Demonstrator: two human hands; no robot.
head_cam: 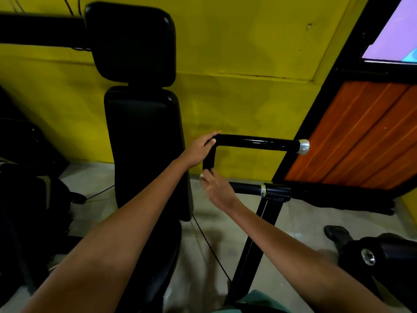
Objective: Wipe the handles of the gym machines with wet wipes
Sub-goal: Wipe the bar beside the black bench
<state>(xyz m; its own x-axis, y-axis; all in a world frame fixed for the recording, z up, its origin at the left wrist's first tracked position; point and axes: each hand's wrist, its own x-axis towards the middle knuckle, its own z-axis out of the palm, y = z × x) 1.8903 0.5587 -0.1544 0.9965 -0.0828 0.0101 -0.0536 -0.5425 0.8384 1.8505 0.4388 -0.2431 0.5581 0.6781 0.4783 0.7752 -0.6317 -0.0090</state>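
Yellow wall (248, 41), wooden panel (352, 136) (orange)

No readable text, label or number anywhere.

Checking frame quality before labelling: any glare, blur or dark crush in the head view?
Head view: seat pads crushed to near black; glare streaks on the handle and its metal cap; right hand motion-blurred, left hand sharper; window blown out; wide-angle bending at the edges.
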